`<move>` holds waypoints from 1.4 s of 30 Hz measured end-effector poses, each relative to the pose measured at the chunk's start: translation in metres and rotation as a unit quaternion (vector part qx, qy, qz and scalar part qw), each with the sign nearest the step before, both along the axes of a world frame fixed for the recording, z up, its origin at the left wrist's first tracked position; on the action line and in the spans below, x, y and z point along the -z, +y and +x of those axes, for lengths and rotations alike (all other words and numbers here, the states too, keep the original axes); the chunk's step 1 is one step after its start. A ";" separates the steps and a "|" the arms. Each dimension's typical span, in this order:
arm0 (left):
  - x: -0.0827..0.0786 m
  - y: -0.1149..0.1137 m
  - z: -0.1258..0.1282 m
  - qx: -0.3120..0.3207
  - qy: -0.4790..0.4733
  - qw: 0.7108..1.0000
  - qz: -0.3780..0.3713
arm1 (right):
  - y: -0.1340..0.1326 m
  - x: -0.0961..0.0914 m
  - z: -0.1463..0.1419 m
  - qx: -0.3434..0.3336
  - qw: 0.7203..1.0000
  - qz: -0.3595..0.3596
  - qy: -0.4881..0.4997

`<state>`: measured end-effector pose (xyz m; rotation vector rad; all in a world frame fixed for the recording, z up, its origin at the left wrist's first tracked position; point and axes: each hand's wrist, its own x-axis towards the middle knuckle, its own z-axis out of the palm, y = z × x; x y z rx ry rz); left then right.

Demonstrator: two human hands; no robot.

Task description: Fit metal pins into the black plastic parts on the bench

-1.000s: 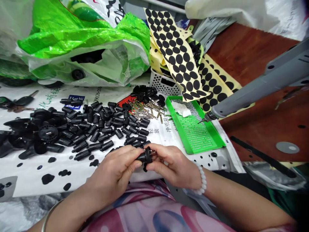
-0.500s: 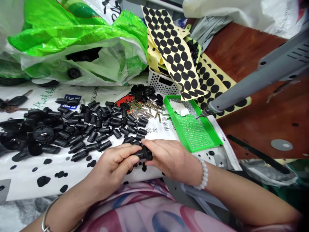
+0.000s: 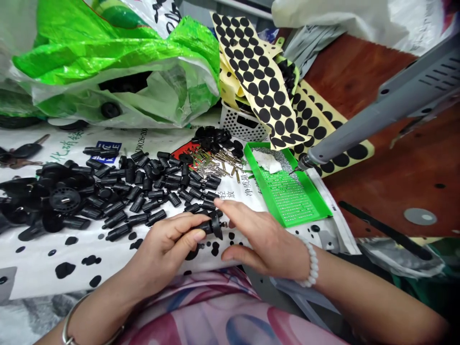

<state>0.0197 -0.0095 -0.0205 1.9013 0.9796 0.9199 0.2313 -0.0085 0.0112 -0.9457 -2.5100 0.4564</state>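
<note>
Head view: the left hand (image 3: 171,245) pinches a black flanged part (image 3: 216,226) between thumb and fingers, its grip closed firmly around the body. The part lies on its side, the disc end and a short metal tip pointing toward the right hand (image 3: 257,243). That hand has a loose grip, thumb and fingers spread well apart around empty space just beside the tip; whether a curled finger brushes the tip I cannot tell.

The held part is above the near side of the white-covered worktop (image 3: 118,269), close to a scatter of black ribbed cylinders (image 3: 139,178). Larger black pieces (image 3: 63,198) are heaped at the scatter's left end, with keys (image 3: 27,150) behind them. Thin metal strips (image 3: 214,162) lie beyond the cylinders, in front of a white perforated basket (image 3: 240,125).

A green tray (image 3: 318,207) stands to the right, and the bit of a grey powered driver (image 3: 362,125) hangs over it. A beaded bracelet (image 3: 312,264) circles the right wrist.
</note>
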 end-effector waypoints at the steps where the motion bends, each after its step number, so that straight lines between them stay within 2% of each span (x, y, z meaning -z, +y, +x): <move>1: -0.001 -0.001 0.001 0.015 0.004 1.000 -0.002 | 0.001 0.001 0.001 -0.016 1.000 0.021 -0.015; 3: -0.001 -0.003 0.004 0.025 0.026 0.999 0.028 | 0.002 0.007 0.001 -0.027 0.999 0.029 -0.011; 6: 0.001 -0.007 0.009 -0.011 0.082 0.989 0.126 | 0.004 0.016 -0.003 0.002 0.998 -0.017 0.052; 10: 0.006 -0.009 0.011 -0.030 0.141 0.964 0.222 | 0.006 0.016 -0.011 0.062 0.977 -0.168 0.119; 12: 0.008 -0.008 0.011 -0.034 0.153 0.958 0.241 | 0.007 0.012 -0.014 0.085 0.957 -0.243 0.133; 14: 0.008 -0.006 0.011 -0.030 0.134 0.964 0.226 | 0.007 0.008 -0.014 0.105 0.949 -0.267 0.130; 17: 0.006 -0.003 0.010 -0.028 0.068 0.983 0.165 | 0.005 0.001 -0.008 0.105 0.965 -0.223 0.090; 21: -0.002 -0.001 0.008 -0.034 0.010 0.996 0.078 | 0.003 -0.005 0.003 0.032 0.997 -0.057 0.049; 24: -0.005 -0.002 0.008 -0.025 0.004 0.998 0.057 | 0.003 -0.005 0.004 -0.005 0.999 0.019 -0.032; 27: 0.000 -0.006 0.008 -0.045 0.050 0.989 0.128 | 0.005 0.001 0.001 -0.006 1.000 0.002 0.015; 29: 0.006 -0.008 0.008 -0.056 0.086 0.977 0.188 | 0.005 0.006 -0.003 0.006 0.994 -0.060 0.089; 31: 0.012 -0.010 0.007 -0.058 0.110 0.966 0.229 | 0.004 0.009 -0.007 0.026 0.972 -0.179 0.147; 32: 0.015 -0.011 0.007 -0.058 0.119 0.961 0.244 | 0.004 0.010 -0.009 0.040 0.950 -0.255 0.173; 34: 0.018 -0.010 0.007 -0.061 0.139 0.951 0.269 | 0.002 0.011 -0.013 0.080 0.886 -0.398 0.222; 36: 0.020 -0.008 0.008 -0.058 0.157 0.940 0.297 | 0.003 0.012 -0.017 0.125 0.819 -0.497 0.256; 39: 0.020 -0.005 0.010 -0.056 0.169 0.922 0.344 | 0.005 0.012 -0.021 0.140 0.756 -0.587 0.254; 40: 0.019 -0.004 0.011 -0.057 0.167 0.919 0.352 | 0.007 0.012 -0.021 0.139 0.746 -0.600 0.253; 42: 0.017 -0.002 0.012 -0.066 0.163 0.922 0.345 | 0.009 0.009 -0.022 0.142 0.754 -0.588 0.256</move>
